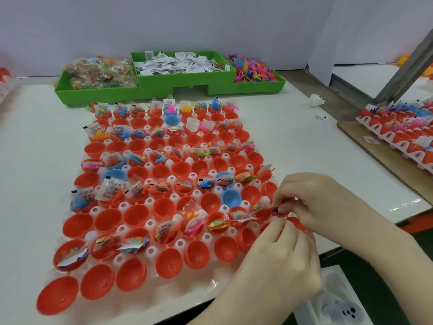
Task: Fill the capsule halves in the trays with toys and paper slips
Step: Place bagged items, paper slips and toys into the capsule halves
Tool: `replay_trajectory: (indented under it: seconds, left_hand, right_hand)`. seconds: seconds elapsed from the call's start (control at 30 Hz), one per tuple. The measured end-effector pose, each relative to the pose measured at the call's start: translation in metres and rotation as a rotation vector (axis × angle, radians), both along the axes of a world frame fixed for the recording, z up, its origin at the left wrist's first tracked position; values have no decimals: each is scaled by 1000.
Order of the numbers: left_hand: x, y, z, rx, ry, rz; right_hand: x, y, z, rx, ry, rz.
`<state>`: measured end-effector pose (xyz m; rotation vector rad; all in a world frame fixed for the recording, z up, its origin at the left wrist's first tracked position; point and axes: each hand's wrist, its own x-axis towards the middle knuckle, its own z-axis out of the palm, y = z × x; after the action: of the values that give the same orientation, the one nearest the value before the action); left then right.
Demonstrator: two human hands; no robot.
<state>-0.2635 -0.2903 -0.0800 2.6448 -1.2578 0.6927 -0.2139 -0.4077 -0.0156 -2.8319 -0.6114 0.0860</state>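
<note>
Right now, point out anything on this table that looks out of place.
A few blue capsule halves sit among the red ones in the tray. A crumpled white scrap lies loose on the table right of the green bins. Nothing looks spilled or broken.

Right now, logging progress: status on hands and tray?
Both hands, left and right, pinching a toy packet at tray right edge. Many capsule halves empty. Nothing blocking.

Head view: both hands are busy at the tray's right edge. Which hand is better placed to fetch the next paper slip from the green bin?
Probably the right hand: it sits farther up the table, nearer the green bin of paper slips. The left hand is closer to the body, pinching a red capsule.
</note>
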Motion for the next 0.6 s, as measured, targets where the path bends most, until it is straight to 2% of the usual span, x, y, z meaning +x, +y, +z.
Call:
replay_trajectory:
  seconds: [0.23,0.6]
  left_hand:
    - [2,0,-1,4,12,6]
    - [3,0,-1,9,-8,-5]
  right_hand:
    - [-1,3,0,-111,-28,-52]
    - [6,5,6,-187,44,39]
